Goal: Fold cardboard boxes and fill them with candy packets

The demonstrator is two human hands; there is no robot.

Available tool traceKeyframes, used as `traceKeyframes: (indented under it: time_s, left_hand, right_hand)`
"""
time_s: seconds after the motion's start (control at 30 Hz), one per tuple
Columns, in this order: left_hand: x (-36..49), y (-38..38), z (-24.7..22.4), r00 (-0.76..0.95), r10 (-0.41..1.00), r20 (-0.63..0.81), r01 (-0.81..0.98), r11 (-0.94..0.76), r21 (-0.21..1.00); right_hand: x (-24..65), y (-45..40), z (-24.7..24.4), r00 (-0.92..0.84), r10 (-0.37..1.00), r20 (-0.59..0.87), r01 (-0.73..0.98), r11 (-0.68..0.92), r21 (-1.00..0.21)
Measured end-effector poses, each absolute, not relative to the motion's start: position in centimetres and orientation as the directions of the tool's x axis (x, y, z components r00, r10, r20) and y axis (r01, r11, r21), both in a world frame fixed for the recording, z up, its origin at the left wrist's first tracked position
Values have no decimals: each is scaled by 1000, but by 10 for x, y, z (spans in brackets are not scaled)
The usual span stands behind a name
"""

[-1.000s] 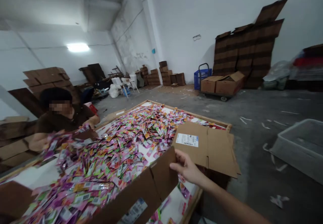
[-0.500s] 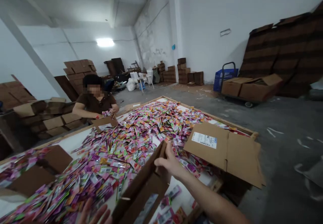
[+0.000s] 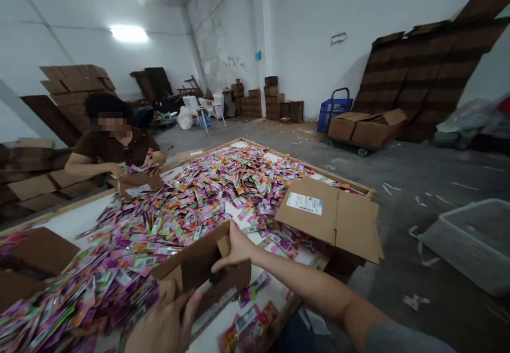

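Note:
An open cardboard box stands tilted at the near edge of the table, among many small colourful packets. My right hand grips the box's far right end, thumb inside and fingers outside. My left hand is at the near left end of the same box, its fingers bent at the cardboard and partly blurred. Flattened cardboard with a white label lies to the right on the packets. Another open box is at the far left.
Across the table a person handles packets over a small box. A wooden rim edges the table. On the floor are a loaded trolley and a clear plastic bin.
The view has turned right. My left hand has come up from the bottom edge to the box's near end. The box now sits more level, its inside more visible.

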State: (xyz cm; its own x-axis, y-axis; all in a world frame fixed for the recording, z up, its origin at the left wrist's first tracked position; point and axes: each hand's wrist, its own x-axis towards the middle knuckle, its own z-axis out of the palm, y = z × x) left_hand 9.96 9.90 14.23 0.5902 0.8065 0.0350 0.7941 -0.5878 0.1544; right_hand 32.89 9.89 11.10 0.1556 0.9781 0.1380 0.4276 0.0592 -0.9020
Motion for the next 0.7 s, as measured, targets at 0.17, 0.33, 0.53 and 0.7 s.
traceKeyframes:
  time_s: [0.17, 0.33, 0.53, 0.7]
  left_hand:
    - [122, 137, 175, 604, 796, -35, 786, -588, 190]
    - [131, 164, 164, 658, 753, -29, 728, -626, 279]
    - [157, 174, 132, 662, 744, -94, 734, -618, 282]
    - [157, 153, 142, 555, 697, 454, 705, -684, 187]
  right_hand:
    - [331, 111, 124, 268, 961, 66, 87, 44, -995]
    - [299, 68, 146, 302, 797, 523, 408, 388, -826]
    - [269, 60, 102, -165, 850, 501, 867, 367, -337]
    - [278, 72, 81, -213, 873, 439, 947, 295, -126]
